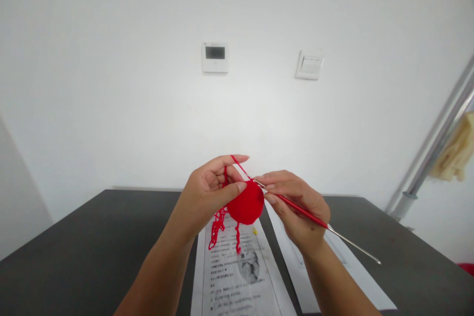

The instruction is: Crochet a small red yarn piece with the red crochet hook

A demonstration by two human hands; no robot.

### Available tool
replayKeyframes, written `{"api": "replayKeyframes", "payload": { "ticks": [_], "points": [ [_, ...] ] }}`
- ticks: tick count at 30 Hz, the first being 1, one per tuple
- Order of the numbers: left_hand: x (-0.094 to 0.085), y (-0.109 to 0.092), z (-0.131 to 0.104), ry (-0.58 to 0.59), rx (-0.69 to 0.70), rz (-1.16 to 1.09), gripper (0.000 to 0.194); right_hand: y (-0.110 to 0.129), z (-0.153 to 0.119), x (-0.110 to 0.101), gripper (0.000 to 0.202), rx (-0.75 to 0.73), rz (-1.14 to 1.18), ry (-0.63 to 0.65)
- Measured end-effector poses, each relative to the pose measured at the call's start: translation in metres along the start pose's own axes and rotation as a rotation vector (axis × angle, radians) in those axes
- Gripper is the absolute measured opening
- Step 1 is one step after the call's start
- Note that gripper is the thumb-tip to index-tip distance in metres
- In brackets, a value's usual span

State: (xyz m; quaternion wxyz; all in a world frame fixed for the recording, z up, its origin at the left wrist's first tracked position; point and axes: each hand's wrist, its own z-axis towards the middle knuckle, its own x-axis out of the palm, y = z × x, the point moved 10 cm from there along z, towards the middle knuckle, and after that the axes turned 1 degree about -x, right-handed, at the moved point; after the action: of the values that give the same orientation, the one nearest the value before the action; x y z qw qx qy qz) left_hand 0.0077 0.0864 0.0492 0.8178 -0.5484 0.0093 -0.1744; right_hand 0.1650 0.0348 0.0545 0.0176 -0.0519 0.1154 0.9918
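Note:
Between my hands is a round red crochet piece (246, 206). My left hand (215, 182) pinches its upper left edge with the thumb, while the index finger stretches out with red yarn (241, 167) looped over it. That strand runs down to the top edge of the piece. In my right hand (296, 202) is a crochet hook (303, 213) with a red grip and metal ends; its tip meets the top of the piece. Loose tangled yarn (217, 229) and a short yarn tail (238, 241) hang below. A small yellow stitch marker (255, 230) dangles at the lower edge.
Two sheets lie on the dark table (85, 256): a printed page (237, 291) below the piece and a white sheet (355, 286) to its right. A thermostat (215, 58) and a light switch (310, 65) sit on the wall. A metal pole (437, 148) stands at right.

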Motion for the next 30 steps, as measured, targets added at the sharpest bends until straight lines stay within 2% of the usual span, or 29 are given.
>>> {"api": "replayKeyframes", "payload": {
  "ticks": [16, 30],
  "points": [
    [0.0008, -0.0010, -0.0006, -0.001, -0.004, 0.006, 0.036, 0.0002, 0.0007, -0.0010, 0.031, 0.001, -0.048, -0.018],
    [0.0004, -0.0014, -0.0009, 0.001, 0.000, 0.007, 0.034, 0.0000, 0.0003, -0.0006, 0.033, -0.008, -0.060, 0.005]
  ]
}}
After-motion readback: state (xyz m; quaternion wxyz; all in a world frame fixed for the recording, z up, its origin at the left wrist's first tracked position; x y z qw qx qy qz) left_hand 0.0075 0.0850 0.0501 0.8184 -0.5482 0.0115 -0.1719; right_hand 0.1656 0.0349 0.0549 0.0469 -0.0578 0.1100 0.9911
